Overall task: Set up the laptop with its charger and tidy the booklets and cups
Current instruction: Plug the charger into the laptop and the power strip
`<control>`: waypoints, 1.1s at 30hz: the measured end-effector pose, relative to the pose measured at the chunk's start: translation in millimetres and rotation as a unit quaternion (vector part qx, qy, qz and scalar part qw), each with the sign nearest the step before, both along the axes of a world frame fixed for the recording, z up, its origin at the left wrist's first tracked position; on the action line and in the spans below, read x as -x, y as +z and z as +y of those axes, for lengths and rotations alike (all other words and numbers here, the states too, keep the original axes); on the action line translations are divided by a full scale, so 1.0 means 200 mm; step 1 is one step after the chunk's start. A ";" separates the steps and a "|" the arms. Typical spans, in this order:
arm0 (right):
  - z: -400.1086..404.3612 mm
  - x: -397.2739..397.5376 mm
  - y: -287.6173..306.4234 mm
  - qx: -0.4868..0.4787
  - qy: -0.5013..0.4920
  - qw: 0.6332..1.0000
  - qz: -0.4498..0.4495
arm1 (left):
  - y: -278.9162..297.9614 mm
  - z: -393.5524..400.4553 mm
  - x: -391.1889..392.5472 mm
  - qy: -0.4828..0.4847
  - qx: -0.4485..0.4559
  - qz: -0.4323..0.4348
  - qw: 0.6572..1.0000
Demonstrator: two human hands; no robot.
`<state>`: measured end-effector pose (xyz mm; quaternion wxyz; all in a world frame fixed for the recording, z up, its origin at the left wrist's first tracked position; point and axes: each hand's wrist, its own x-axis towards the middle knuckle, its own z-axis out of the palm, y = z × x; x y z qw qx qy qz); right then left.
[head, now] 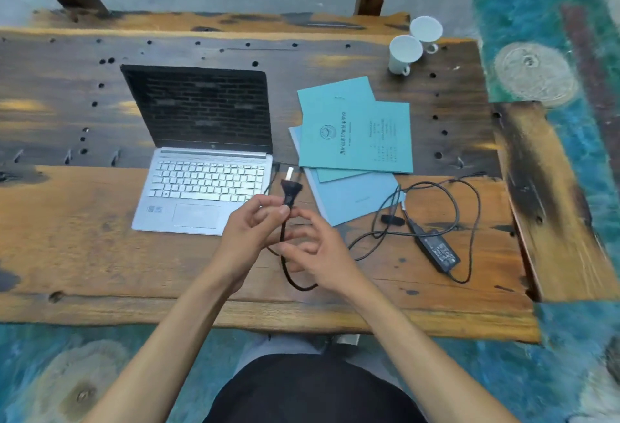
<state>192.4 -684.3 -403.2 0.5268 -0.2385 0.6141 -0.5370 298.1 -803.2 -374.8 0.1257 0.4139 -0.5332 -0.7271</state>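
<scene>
The left hand (250,221) pinches the charger plug (291,189) between thumb and fingers, prongs up; the right hand (318,251), loosely curled and blurred, touches the cable (295,283) just below it. Beyond the left hand stands one open laptop (204,167); beyond the right lie three overlapping booklets (355,134), two white cups (404,53) farther off, and one power brick (437,251) to its right.
</scene>
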 end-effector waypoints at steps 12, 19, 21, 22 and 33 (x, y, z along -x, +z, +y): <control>0.77 0.54 0.29 0.055 -0.312 0.948 0.001 | -0.01 0.42 0.36 -0.211 0.111 -0.043 0.970; 1.25 0.71 0.46 0.081 -0.451 0.889 0.025 | -0.09 0.64 0.59 -0.355 0.141 -0.062 0.922; 1.36 0.74 0.50 0.084 -0.484 0.870 0.034 | -0.10 0.73 0.69 -0.410 0.152 -0.069 0.897; 1.42 0.74 0.52 0.083 -0.499 0.862 0.040 | -0.11 0.77 0.74 -0.441 0.169 -0.076 0.878; 1.80 0.70 0.41 0.019 -0.648 0.760 0.029 | -0.40 0.94 1.05 -0.646 0.389 -0.169 0.635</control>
